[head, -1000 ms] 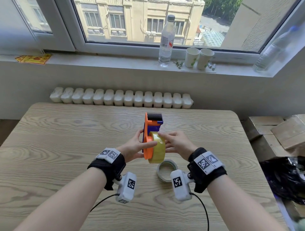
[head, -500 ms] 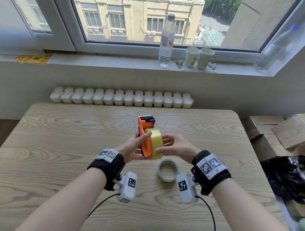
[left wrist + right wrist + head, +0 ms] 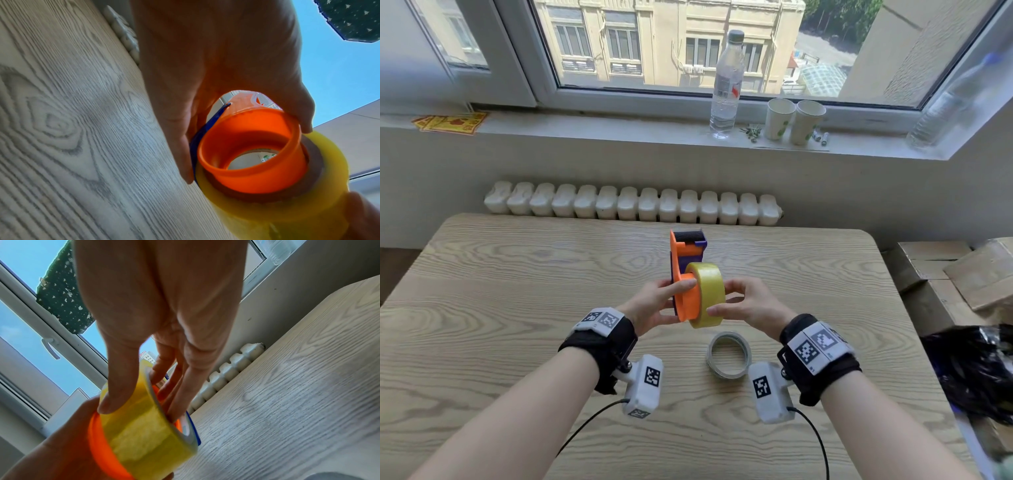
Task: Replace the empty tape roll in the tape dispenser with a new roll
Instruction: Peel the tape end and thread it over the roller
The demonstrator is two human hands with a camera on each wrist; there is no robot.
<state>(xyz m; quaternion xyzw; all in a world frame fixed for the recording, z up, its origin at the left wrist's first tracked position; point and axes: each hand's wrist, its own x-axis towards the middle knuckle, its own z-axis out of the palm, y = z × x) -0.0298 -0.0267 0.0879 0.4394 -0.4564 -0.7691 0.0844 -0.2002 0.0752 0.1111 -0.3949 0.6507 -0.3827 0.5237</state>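
You've got the tape dispenser up off the desk, held in your left hand: fingers wrapped round its orange and blue body, thumb lying along the orange hub. So the left grip is closed on the dispenser. Your right hand has the new yellow roll pinched, thumb on the outer face and fingers reaching into the core, so that grip is closed on the roll. In the left wrist view the orange hub pokes through the roll's core, with the roll tilted on it; can't tell if it's seated all the way. The empty roll lies flat on the desk just below and a bit right of your right grip, not touching anything you're holding.
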